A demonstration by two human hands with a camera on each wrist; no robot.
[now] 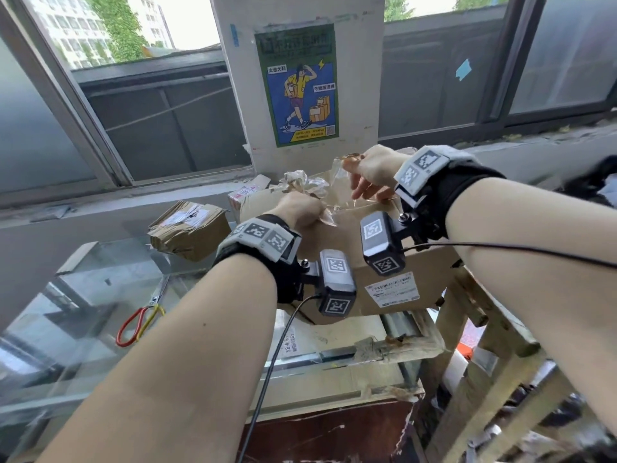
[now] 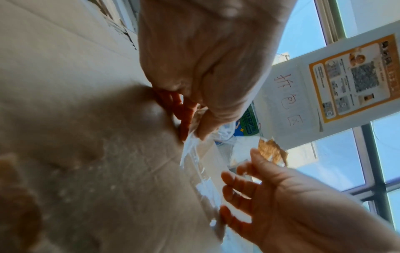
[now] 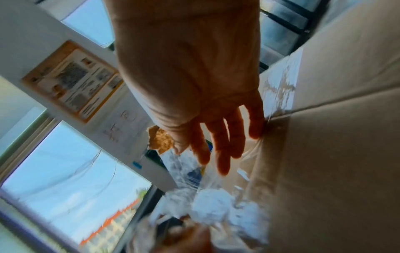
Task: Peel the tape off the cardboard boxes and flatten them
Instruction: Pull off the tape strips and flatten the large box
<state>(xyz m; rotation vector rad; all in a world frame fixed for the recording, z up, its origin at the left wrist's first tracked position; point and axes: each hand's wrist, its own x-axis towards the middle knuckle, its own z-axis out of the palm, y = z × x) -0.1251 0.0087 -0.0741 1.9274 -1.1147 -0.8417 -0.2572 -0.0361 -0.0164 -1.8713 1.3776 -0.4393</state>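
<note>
A large brown cardboard box (image 1: 337, 242) with a white shipping label lies tilted in front of me. My left hand (image 1: 300, 210) grips a crumpled wad of clear tape (image 1: 305, 183) at the box's upper edge; the left wrist view shows its curled fingers (image 2: 194, 106) clamped on the tape strip (image 2: 192, 154). My right hand (image 1: 359, 168) is raised above the box. Its thumb and forefinger pinch the tape's free end (image 3: 161, 140), which carries torn brown cardboard fibre; the other fingers (image 3: 225, 154) are spread. A stretch of tape spans between the two hands.
A smaller taped box (image 1: 188, 228) sits on the glass counter (image 1: 100, 269) to the left, with red-and-yellow-handled scissors (image 1: 140, 324) nearer me. A rough wooden frame (image 1: 484, 329) stands at right. A pillar with a poster (image 1: 298, 85) and windows lie behind.
</note>
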